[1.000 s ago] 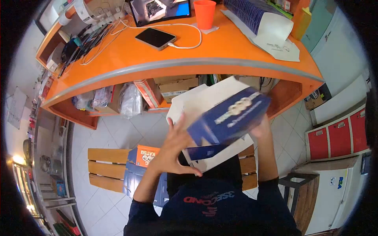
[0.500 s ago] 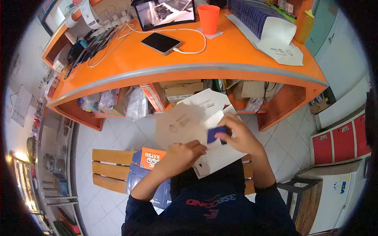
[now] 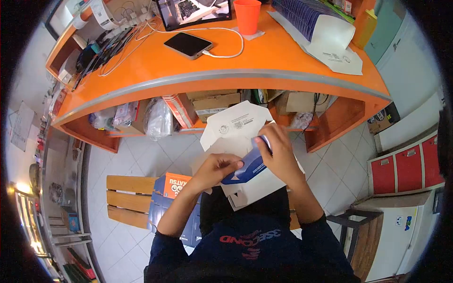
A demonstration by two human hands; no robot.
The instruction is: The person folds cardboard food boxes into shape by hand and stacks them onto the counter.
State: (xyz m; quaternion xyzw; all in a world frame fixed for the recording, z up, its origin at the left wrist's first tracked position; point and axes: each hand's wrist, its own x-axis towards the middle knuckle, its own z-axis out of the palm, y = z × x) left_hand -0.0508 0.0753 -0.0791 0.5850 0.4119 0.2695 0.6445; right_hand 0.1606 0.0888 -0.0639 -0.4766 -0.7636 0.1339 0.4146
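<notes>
On my lap lies a flat-cut cardboard box [image 3: 264,186], white inside with navy printed outer faces, partly folded. Its navy panel [image 3: 247,172] is bent up between my hands. My left hand [image 3: 218,170] pinches the left end of this panel between thumb and fingers. Fingers of my right hand [image 3: 279,153] are wrapped round the panel's upper right end, thumb pressed on its face. Beyond the hands, a white flap [image 3: 238,120] with small dark print points away from me. What lies under the folded panel is hidden.
Ahead is an orange desk [image 3: 198,59] with a phone [image 3: 188,45], a tablet [image 3: 193,12], an orange cup [image 3: 247,16] and a row of folded navy boxes [image 3: 306,19]. Left of my lap, a navy and orange carton [image 3: 177,185] rests on a wooden bench [image 3: 130,195].
The navy panel has turned and now shows a wider face. My right hand moved slightly up, my left slightly left and up. The blurred far flap has come to rest.
</notes>
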